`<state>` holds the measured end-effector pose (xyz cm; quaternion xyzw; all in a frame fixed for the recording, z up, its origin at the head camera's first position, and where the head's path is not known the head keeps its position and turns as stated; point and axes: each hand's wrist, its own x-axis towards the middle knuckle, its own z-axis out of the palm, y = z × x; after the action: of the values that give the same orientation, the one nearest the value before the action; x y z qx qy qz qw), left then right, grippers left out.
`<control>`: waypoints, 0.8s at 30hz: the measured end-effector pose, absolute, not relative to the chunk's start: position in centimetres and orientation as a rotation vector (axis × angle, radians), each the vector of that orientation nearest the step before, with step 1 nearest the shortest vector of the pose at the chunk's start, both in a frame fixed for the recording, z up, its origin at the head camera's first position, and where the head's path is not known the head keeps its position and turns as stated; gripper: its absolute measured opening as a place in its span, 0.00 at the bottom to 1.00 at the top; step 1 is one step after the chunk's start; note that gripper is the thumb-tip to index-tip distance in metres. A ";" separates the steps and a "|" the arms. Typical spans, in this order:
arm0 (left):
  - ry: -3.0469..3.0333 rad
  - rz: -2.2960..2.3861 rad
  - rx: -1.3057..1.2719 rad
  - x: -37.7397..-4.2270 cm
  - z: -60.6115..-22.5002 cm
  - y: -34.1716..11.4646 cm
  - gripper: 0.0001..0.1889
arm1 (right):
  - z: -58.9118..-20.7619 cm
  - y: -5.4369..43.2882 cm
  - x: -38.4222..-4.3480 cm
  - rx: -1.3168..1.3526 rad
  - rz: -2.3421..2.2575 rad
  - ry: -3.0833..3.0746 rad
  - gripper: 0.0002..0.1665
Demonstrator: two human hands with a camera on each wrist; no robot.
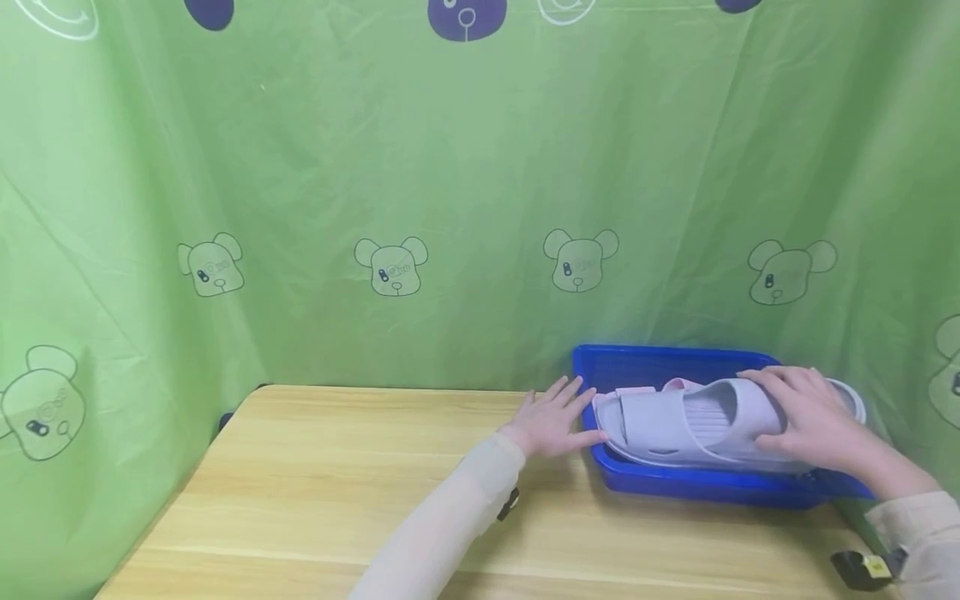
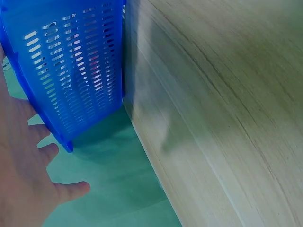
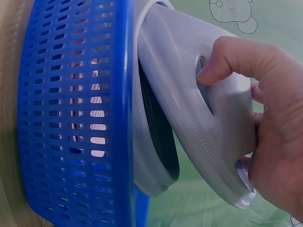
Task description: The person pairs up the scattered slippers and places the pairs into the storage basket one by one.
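A pale grey-lavender slipper [image 1: 656, 425] lies lengthwise over a blue plastic basket [image 1: 712, 490]. My right hand [image 1: 821, 421] grips it near its right end; in the right wrist view the thumb hooks into an opening in the slipper [image 3: 227, 127]. Below that one, a second grey slipper [image 3: 152, 165] with a dark gap along its side pokes above the basket's rim. At the basket's left end, my left hand [image 1: 551, 421] spreads its fingers beside the rim and the slipper's end. Whether those fingertips touch is unclear. Something pink [image 1: 678, 383] shows behind the slipper.
The basket stands at the right rear of a light wooden table [image 1: 337, 475], close to the table's edge. A green curtain [image 1: 480, 167] with bear-face prints hangs behind and at both sides. Slotted basket walls [image 2: 71, 66] show pink through their holes.
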<state>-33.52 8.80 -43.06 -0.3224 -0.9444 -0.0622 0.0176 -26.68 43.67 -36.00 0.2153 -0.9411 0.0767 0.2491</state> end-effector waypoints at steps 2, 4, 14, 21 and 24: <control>-2.942 -0.181 -1.003 -33.5 -43.0 8.8 0.43 | -36.1 43.7 -26.7 0.586 0.210 -2.566 0.54; -2.947 -0.173 -1.001 -33.5 -43.0 8.8 0.43 | -36.3 43.8 -26.7 0.585 0.212 -2.566 0.55; -2.957 -0.188 -0.987 -33.6 -43.1 8.8 0.41 | -36.8 43.9 -26.8 0.609 0.199 -2.558 0.54; -2.965 -0.193 -0.984 -33.7 -43.2 8.8 0.41 | -37.3 44.0 -27.1 0.621 0.175 -2.549 0.52; -2.965 -0.197 -0.987 -33.7 -43.2 8.8 0.41 | -37.5 44.0 -27.1 0.622 0.168 -2.546 0.52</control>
<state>-33.69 8.75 -43.22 -0.3151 -0.9470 -0.0629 0.0050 -27.08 44.00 -37.48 0.2291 -0.9374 0.0617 0.2548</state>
